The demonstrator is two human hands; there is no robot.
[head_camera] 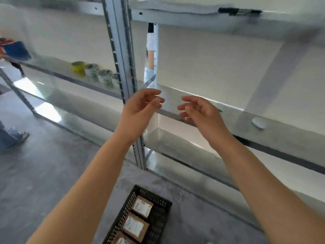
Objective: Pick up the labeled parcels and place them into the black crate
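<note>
A black crate [159, 221] stands on the floor at the bottom centre. Three brown parcels with white labels lie in a row in it: the far parcel [142, 206], the middle parcel [135, 227] and the near parcel [121, 241], which the frame edge cuts off. My left hand [140, 107] and my right hand [198, 111] are raised side by side in front of the metal shelf, well above the crate. Their fingers are loosely curled and hold nothing.
A grey metal shelf rack [123, 55] fills the view, its upright post just behind my left hand. Several tins [91, 70] stand on the left shelf. A small white round device [258, 122] lies on the right shelf. Another person's foot [15, 138] shows at the left.
</note>
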